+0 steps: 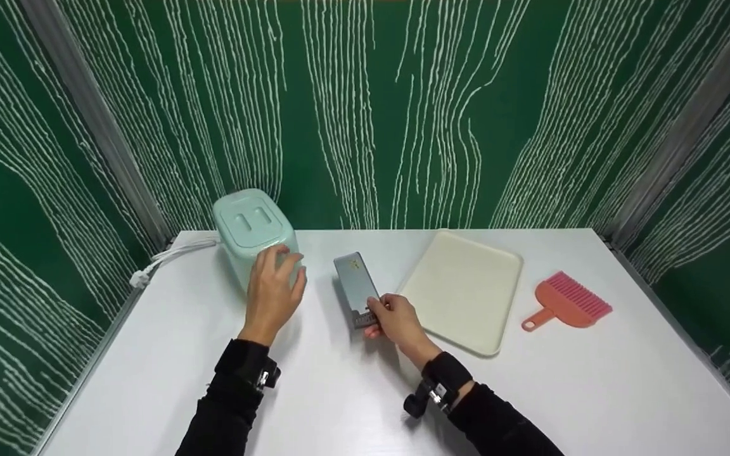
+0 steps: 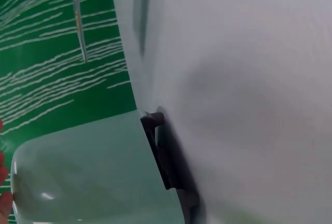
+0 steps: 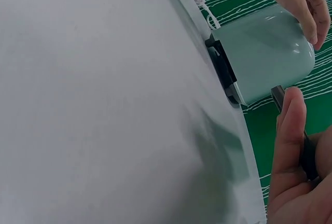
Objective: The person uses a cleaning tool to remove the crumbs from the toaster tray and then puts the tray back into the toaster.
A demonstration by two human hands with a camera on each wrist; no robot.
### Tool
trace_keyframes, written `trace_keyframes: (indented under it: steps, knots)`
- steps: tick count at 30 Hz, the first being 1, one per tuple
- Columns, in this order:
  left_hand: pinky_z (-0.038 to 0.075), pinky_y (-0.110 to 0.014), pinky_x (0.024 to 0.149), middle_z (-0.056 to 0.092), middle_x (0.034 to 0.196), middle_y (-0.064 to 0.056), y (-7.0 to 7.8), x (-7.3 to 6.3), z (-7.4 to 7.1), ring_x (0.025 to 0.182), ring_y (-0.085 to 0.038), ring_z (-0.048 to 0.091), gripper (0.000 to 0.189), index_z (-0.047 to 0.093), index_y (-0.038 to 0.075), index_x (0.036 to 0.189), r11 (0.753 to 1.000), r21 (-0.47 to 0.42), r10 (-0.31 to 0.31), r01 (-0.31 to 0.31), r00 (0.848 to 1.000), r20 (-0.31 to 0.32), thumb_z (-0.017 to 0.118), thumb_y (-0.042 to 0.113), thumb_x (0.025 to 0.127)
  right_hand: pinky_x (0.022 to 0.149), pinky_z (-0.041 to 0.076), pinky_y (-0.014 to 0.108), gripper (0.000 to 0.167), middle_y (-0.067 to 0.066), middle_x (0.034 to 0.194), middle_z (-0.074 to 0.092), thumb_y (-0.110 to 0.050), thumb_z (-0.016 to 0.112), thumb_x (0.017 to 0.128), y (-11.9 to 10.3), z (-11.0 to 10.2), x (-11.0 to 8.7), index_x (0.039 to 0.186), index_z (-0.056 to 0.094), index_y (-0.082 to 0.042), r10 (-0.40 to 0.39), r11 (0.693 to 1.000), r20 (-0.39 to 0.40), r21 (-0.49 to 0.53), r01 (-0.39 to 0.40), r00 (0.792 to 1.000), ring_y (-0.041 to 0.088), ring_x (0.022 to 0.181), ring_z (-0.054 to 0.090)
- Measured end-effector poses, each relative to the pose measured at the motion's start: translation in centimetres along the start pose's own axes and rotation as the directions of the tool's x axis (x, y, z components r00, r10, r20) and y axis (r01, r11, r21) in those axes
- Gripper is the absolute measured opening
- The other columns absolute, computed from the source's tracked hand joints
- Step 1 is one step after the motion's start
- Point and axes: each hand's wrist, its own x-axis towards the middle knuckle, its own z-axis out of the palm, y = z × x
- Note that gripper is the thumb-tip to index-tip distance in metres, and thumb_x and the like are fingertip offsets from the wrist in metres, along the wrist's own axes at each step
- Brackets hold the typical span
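Observation:
A mint-green toaster [image 1: 254, 234] stands at the back left, its top showing two oblong recesses. My left hand [image 1: 273, 288] is at the toaster's near upper edge, fingers loosely bent and thumb apart; the right wrist view shows this hand [image 3: 306, 6] over the toaster's top end. My right hand [image 1: 397, 320] pinches the near end of a flat, grey oblong piece [image 1: 357, 285] between thumb and fingers. This piece has a small yellow mark and a dark, ridged near end, and is held tilted over the table. In the left wrist view, the grey piece [image 2: 78, 16] appears nearly edge-on.
A cream tray [image 1: 466, 291] lies right of the grey piece. Farther right is an orange-handled brush [image 1: 564, 304] with pink bristles. The toaster's white cord and plug [image 1: 140, 278] reach the left table edge. Green walls with white lines enclose the white table [image 1: 339, 405].

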Motion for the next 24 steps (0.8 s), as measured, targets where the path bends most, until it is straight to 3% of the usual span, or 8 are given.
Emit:
trace_keyframes:
  steps: [3,6,8,9,12,14,18,24]
  knots:
    - [0.057,-0.05,0.1,0.066,0.123,-0.015,0.3,-0.5,0.2,0.117,-0.034,0.065,0.02,0.077,0.008,0.12,0.999,-0.027,-0.028,0.029,0.999,0.034,0.073,0.016,0.101,0.052,0.059,0.024,0.026,0.008,0.075,0.068,-0.02,0.058,0.111,-0.5,-0.1,0.2,0.096,0.058,0.002,-0.01,1.0,0.011,0.014,0.01,1.0,0.007,0.051,0.066]
    - [0.059,-0.046,0.094,0.07,0.115,-0.015,0.8,-0.8,0.6,0.107,-0.03,0.069,0.024,0.074,0.007,0.125,0.968,-0.198,-0.13,0.157,0.981,0.143,0.07,0.019,0.104,0.052,0.059,0.024,0.026,0.008,0.075,0.069,-0.019,0.058,0.111,-0.8,-0.3,0.3,0.097,0.059,0.003,-0.014,1.0,0.002,0.028,0.014,1.0,0.007,0.051,0.066]
    - [0.061,-0.041,0.084,0.072,0.109,-0.014,1.5,-0.8,1.1,0.098,-0.027,0.071,0.028,0.07,0.008,0.13,0.882,-0.352,-0.225,0.314,0.936,0.271,0.066,0.022,0.107,0.051,0.059,0.024,0.025,0.009,0.074,0.07,-0.017,0.057,0.111,-1.0,-0.6,0.2,0.096,0.06,0.003,-0.018,0.999,-0.018,0.035,0.018,1.0,0.006,0.049,0.065]
    - [0.062,-0.038,0.079,0.073,0.106,-0.014,1.8,-0.8,1.3,0.093,-0.025,0.071,0.03,0.068,0.008,0.133,0.815,-0.419,-0.27,0.4,0.902,0.337,0.065,0.024,0.108,0.051,0.059,0.024,0.025,0.009,0.074,0.07,-0.017,0.057,0.111,-1.0,-0.8,0.3,0.095,0.059,0.003,-0.021,0.999,-0.027,0.035,0.022,0.999,0.006,0.049,0.065]
    - [0.06,-0.029,0.065,0.072,0.098,-0.012,3.3,-0.7,2.0,0.082,-0.019,0.07,0.035,0.062,0.009,0.14,0.603,-0.503,-0.361,0.619,0.774,0.52,0.058,0.029,0.112,0.05,0.059,0.024,0.026,0.009,0.072,0.07,-0.016,0.056,0.111,-1.1,-1.3,0.4,0.092,0.057,0.001,-0.029,0.999,-0.053,0.036,0.031,0.998,0.006,0.047,0.064]
    - [0.058,-0.027,0.058,0.069,0.095,-0.012,4.3,-0.8,2.6,0.077,-0.017,0.068,0.038,0.058,0.008,0.143,0.509,-0.503,-0.372,0.699,0.705,0.603,0.053,0.031,0.114,0.05,0.059,0.024,0.025,0.008,0.072,0.069,-0.016,0.055,0.111,-1.2,-1.5,0.4,0.091,0.056,-0.001,-0.03,0.999,-0.067,0.039,0.033,0.997,0.006,0.047,0.064]
    - [0.055,-0.025,0.052,0.067,0.092,-0.011,6.4,-1.2,3.9,0.07,-0.016,0.065,0.041,0.054,0.006,0.144,0.424,-0.48,-0.354,0.768,0.629,0.693,0.044,0.034,0.117,0.05,0.059,0.024,0.025,0.005,0.07,0.067,-0.018,0.054,0.112,-1.2,-1.8,0.3,0.093,0.057,-0.001,-0.028,0.999,-0.087,0.03,0.031,0.996,0.005,0.047,0.063]
    - [0.052,-0.024,0.046,0.066,0.09,-0.008,8.8,-2.0,5.5,0.063,-0.015,0.063,0.042,0.053,0.01,0.142,0.379,-0.461,-0.297,0.802,0.577,0.761,0.04,0.041,0.117,0.046,0.052,0.022,0.027,-0.001,0.061,0.061,-0.022,0.053,0.112,-1.1,-2.0,-0.1,0.093,0.057,-0.002,-0.054,0.998,-0.125,-0.022,0.052,0.991,0.004,0.045,0.057]
